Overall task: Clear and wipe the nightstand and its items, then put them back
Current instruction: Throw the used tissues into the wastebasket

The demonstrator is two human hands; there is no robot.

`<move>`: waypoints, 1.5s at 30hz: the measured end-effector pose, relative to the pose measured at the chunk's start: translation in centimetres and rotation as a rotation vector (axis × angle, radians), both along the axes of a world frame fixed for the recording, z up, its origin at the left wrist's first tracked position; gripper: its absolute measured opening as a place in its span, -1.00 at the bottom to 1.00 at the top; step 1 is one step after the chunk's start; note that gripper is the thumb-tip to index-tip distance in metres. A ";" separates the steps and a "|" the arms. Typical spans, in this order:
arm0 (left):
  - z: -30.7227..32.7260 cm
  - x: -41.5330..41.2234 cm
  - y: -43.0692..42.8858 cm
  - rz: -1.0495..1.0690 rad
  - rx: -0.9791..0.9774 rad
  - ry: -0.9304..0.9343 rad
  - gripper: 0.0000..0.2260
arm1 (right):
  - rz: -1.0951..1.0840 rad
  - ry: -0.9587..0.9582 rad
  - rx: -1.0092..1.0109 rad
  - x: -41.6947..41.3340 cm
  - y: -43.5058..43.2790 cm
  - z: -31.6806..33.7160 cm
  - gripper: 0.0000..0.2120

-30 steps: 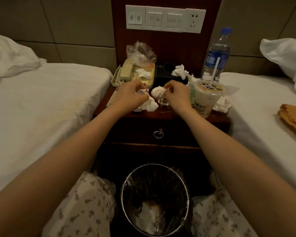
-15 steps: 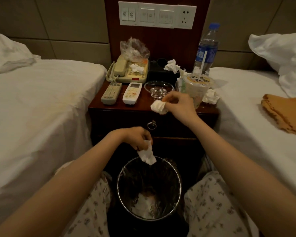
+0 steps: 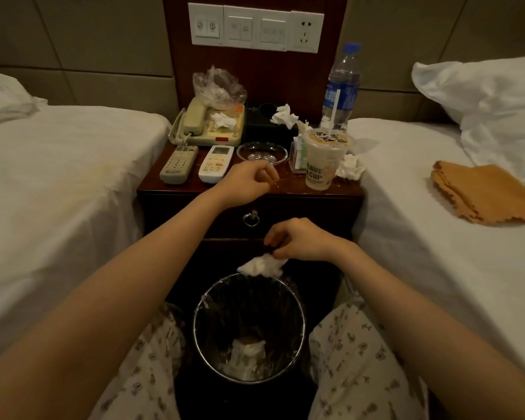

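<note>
The dark wooden nightstand point(image 3: 331, 190) stands between two beds. My right hand point(image 3: 300, 239) hovers above the lined trash bin point(image 3: 299, 316) and pinches a crumpled tissue point(image 3: 261, 265) hanging just under its fingertips. My left hand point(image 3: 247, 183) is over the nightstand's front edge, fingers curled with nothing in them, just in front of a glass dish point(image 3: 261, 153). On top are a beige phone point(image 3: 208, 125), two remotes point(image 3: 179, 163) point(image 3: 215, 163), a sealed drink cup point(image 3: 323, 159), a water bottle point(image 3: 341, 86) and loose tissues point(image 3: 350, 168) point(image 3: 284, 115).
A plastic bag point(image 3: 219, 86) lies on the phone and a black tissue box point(image 3: 264, 122) sits behind the dish. An orange cloth point(image 3: 485, 195) lies on the right bed. White beds flank both sides. Tissues lie in the bin's bottom. My knees frame the bin.
My left hand has let its tissue go into the bin and risen to the nightstand's front. My right hand has carried its tissue down from the nightstand to above the bin.
</note>
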State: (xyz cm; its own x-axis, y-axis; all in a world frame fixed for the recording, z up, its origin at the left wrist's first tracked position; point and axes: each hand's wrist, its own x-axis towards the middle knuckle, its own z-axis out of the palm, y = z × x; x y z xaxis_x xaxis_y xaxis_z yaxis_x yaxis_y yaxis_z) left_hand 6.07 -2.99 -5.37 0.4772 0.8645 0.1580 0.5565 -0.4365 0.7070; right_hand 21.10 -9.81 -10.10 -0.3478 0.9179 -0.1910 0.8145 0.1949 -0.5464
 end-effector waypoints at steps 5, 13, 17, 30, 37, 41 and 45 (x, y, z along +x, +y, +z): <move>1.5 3.5 0.2 0.023 0.029 -0.104 -0.66 | -0.235 -0.044 0.173 2.2 0.6 1.5 -0.78; 2.3 8.1 1.6 0.057 -0.106 -0.234 -0.29 | -0.928 0.126 0.608 8.1 3.8 4.4 -0.76; 1.5 8.8 1.8 0.095 -0.207 -0.300 -0.20 | -0.820 0.034 0.482 9.6 6.8 4.2 -0.60; 1.1 9.4 1.8 0.053 -0.289 -0.349 -0.21 | -0.976 0.362 0.562 8.2 5.8 4.7 -0.74; 1.9 8.4 -1.1 0.139 -0.222 -0.449 -0.36 | -0.959 0.757 0.531 4.6 3.5 5.6 -0.80; 1.1 5.4 -3.5 0.148 -0.215 -0.404 -0.37 | -0.954 0.845 0.445 2.5 1.9 4.1 -0.88; -1.3 1.8 -6.8 0.209 -0.238 -0.362 -0.38 | -0.913 0.900 0.282 -0.9 -0.4 1.4 -0.82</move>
